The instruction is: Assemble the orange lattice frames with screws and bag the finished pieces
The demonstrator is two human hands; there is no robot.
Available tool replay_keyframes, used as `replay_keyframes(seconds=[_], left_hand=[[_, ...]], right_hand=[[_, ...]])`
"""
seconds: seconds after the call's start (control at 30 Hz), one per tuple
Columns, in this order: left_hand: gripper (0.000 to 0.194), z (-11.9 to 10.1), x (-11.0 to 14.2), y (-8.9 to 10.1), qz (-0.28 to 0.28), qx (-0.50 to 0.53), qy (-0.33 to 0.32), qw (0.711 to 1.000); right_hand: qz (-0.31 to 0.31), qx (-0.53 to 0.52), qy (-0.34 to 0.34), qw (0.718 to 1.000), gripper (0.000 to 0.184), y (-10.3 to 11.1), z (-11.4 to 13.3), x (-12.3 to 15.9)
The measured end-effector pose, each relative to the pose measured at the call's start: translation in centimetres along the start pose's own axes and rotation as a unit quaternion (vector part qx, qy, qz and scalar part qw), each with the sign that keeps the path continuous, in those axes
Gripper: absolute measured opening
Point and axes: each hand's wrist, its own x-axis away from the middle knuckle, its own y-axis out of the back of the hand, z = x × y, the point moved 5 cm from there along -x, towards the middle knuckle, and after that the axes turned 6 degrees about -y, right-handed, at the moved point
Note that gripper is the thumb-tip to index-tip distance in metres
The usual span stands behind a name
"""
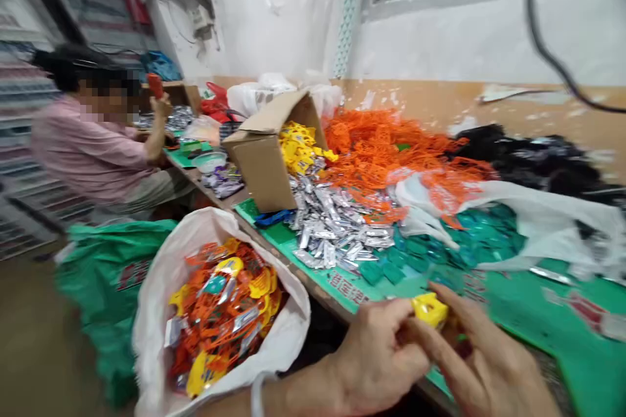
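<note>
In the head view, the left hand [376, 358] and right hand [482, 365] were half curled, together pinching a small yellow plastic tag [429, 309] over the green bench mat [552, 313]. Glossy teal packets [415, 254], crinkled silver foil sachets [337, 228] and tangled orange plastic strands [386, 150] lay beyond; a white plastic sack [147, 339] bulged with mixed pieces nearby.
</note>
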Motion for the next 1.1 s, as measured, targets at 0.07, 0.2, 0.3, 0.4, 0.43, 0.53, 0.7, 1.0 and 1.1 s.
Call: replay_keyframes(seconds=[0.07,0.2,0.3,0.4,0.43,0.53,0.7,1.0,1.1], left_hand=[[0.008,-1.3,0.4,0.1,-0.020,-0.100,-0.123,0.987],[0.033,-2.7,1.6,-0.5,0.022,-0.186,-0.320,0.929],[0.051,-2.2,2.2,-1.2,0.074,-0.231,-0.336,0.910],[0.058,-1.3,2.6,-1.7,0.081,-0.248,-0.344,0.902],[0.060,-1.1,2.7,-1.9,0.076,-0.253,-0.356,0.897],[0.062,-0.3,3.0,-2.4,0.058,-0.293,-0.379,0.876],[0.057,0.7,3.3,-3.1,0.047,-0.362,-0.408,0.837],[0.053,0.9,3.4,-3.9,0.017,-0.421,-0.425,0.801],[0.052,1.2,3.5,-4.1,0.024,-0.429,-0.418,0.800]], right_hand=[[0.045,-0.042,-0.051,0.997,0.053,0.1,0.3,1.1],[0.064,-0.255,-0.218,0.940,0.065,-0.3,-0.4,3.8],[0.014,-0.431,-0.296,0.852,0.068,-0.7,-1.6,5.5],[0.040,-0.544,-0.307,0.780,0.070,-1.4,-2.5,6.5],[0.053,-0.569,-0.306,0.761,0.071,-1.6,-2.7,6.8],[0.035,-0.612,-0.297,0.732,0.077,-2.2,-3.4,7.6],[-0.019,-0.617,-0.251,0.746,0.080,-2.8,-3.7,8.0],[-0.011,-0.601,-0.262,0.755,0.077,-2.8,-3.0,8.3],[-0.012,-0.593,-0.267,0.759,0.077,-2.9,-3.1,8.4]])
